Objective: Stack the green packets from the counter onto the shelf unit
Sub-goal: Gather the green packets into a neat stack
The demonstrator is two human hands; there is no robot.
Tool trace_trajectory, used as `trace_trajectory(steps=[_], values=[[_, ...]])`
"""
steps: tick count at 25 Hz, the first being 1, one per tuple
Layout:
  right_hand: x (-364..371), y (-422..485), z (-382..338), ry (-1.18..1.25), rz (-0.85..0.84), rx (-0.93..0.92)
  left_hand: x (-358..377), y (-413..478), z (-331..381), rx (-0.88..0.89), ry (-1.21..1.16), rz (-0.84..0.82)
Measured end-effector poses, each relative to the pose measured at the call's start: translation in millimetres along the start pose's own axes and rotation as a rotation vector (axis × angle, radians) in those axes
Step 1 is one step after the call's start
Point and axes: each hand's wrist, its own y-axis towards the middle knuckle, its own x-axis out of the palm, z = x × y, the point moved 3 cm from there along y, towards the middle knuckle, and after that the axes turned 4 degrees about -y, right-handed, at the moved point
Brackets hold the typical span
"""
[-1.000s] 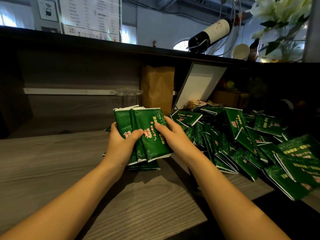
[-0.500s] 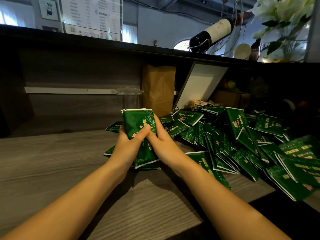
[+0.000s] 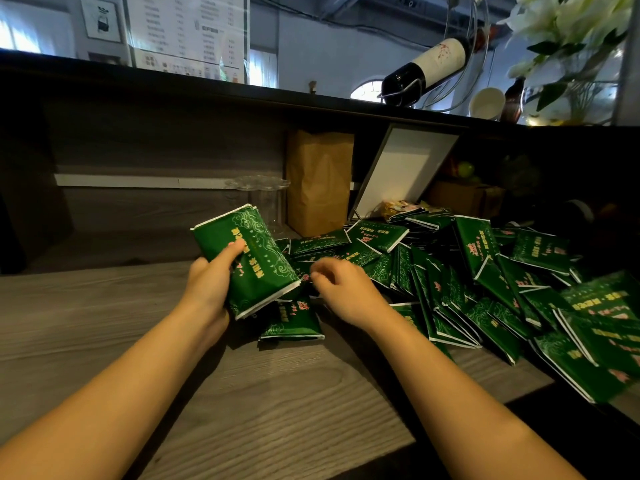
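**Left hand grips a bundle of packets in front of the paper bag**

The brown paper bag [image 3: 318, 181] stands upright at the back of the grey wood-grain surface [image 3: 242, 393]. In front of the bag and slightly to its left, the left hand [image 3: 211, 285] holds a bundle of green packets [image 3: 247, 261] lifted off the surface and tilted. Its thumb presses across the printed face and its fingers are wrapped behind.

Directly in front of the bag, the right hand [image 3: 346, 292] hovers low, just beside the bundle's lower corner. Its fingers are curled downward with the tips close together. I cannot tell whether they pinch a packet or hold nothing.

A single green packet [image 3: 294, 318] lies flat beneath the bundle. A loose heap of green packets [image 3: 467, 282] spreads from the bag's foot out to its right, many overlapping or leaning on edge. A clear tumbler [image 3: 263, 202] stands just left of the bag, and a white board [image 3: 405, 168] leans just to its right.
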Motion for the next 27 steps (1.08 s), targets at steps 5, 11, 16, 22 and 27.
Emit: trace_trajectory(steps=[5,11,16,22,27], values=[[20,-8,-12,-0.348,-0.228,-0.019,-4,0,3,-0.052,-0.061,0.008],[-1,-9,-3,-0.349,-0.294,0.004,-7,2,3,-0.041,-0.036,0.027],[-11,-12,-11,-0.325,-0.115,-0.022,-11,9,2,-0.035,-0.022,0.037],[10,-23,-31,-0.649,-0.223,-0.123,-14,14,0,-0.017,-0.027,0.053],[1,-23,-32,-0.635,-0.261,-0.161,-14,12,-1,-0.021,-0.006,0.058]])
